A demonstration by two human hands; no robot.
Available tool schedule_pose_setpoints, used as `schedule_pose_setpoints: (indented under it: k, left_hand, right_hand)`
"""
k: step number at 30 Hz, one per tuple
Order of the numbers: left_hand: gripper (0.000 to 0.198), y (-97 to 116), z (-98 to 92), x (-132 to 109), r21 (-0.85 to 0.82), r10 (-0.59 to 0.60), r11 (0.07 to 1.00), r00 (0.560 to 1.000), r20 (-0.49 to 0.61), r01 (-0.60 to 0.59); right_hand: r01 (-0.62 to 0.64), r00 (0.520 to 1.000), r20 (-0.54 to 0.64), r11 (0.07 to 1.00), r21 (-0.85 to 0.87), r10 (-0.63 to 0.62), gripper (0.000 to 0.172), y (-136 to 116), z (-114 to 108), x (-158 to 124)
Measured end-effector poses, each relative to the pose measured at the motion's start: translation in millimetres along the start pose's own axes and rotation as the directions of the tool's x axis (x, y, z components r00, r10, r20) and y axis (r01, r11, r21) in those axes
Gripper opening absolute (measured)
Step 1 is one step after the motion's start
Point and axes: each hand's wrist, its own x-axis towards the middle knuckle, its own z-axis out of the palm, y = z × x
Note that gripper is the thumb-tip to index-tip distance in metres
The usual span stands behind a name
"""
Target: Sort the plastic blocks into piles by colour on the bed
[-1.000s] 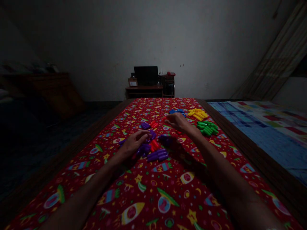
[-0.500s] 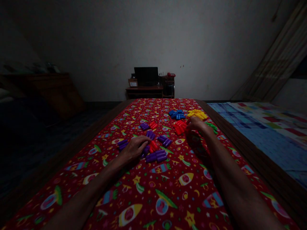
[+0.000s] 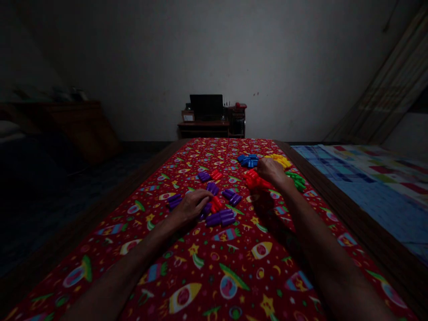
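A long table is covered by a red cloth printed with rockets and stars, and small plastic pieces are spread on it in colour groups. The left hand is laid palm down on the cloth, its fingers resting on the mixed purple and red pieces in the middle of the table; whether any piece is pinched under the fingers cannot be told, since the room is very dark. The right hand is stretched further away and is placed over the red pile, with the fingers curled down onto it (the grip itself is hidden by the back of the hand). Just beyond this hand a yellow pile is seen, a blue pile is to its left, and a green pile lies just beside the wrist on the right. A few more purple pieces are lying apart, further up the cloth. The two hands are kept well apart from each other. At the far wall a low desk with a dark screen is visible.
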Motion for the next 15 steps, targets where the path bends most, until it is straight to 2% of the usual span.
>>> schedule_pose_setpoints:
  k: [3, 5, 7, 10, 15]
  left_hand:
    - [0.027, -1.6, 8.1, -2.0, 0.003, -0.03, 1.0, 0.996, -0.079, 0.03]
    - [0.029, -1.5, 12.6, -2.5, 0.005, -0.046, 0.999, 0.992, -0.117, 0.047]
    - [0.029, 0.0, 14.3, -2.5, 0.009, -0.05, 0.999, 0.992, -0.118, 0.052]
    - [0.03, 5.6, 11.7, -3.2, 0.006, -0.055, 0.998, 0.994, -0.092, 0.055]
    - [0.031, 17.5, 6.1, -7.7, 0.036, -0.014, 0.999, 0.999, -0.038, 0.016]
  right_hand:
    - [0.219, 0.974, -0.073, 0.974, 0.055, -0.215, 0.035, -31.2, 9.2, 0.3]
    - [0.395, 0.918, -0.077, 0.912, 0.112, -0.388, 0.034, -55.3, 20.4, 7.0]
    - [0.509, 0.861, -0.09, 0.845, 0.165, -0.501, 0.033, -78.4, 33.7, 18.8]
    - [0.561, 0.827, -0.108, 0.804, 0.195, -0.551, 0.042, -105.3, 51.4, 38.5]
    - [0.512, 0.851, 0.029, 0.839, 0.186, -0.525, 0.033, -120.5, 67.1, 48.8]
